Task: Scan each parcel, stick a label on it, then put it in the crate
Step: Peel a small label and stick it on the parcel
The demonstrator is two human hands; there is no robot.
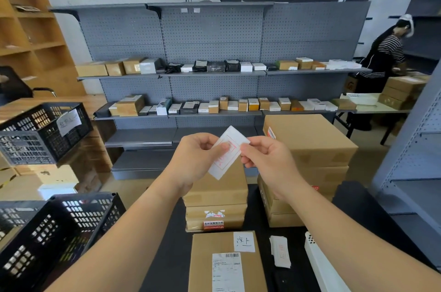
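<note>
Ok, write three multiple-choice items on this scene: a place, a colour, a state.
1. Where is the pile of spare labels?
A. right of the near parcel
B. on a wall shelf
C. on the floor
2. What colour is the near crate?
A. white
B. black
C. blue
3. The label sheet is:
A. stuck on a box
B. lying flat
C. held up by left hand and right hand
Answers: 1 A, it lies on the dark tabletop beside that parcel; 2 B, its mesh walls are black; 3 C, both hands pinch it in mid-air.
</note>
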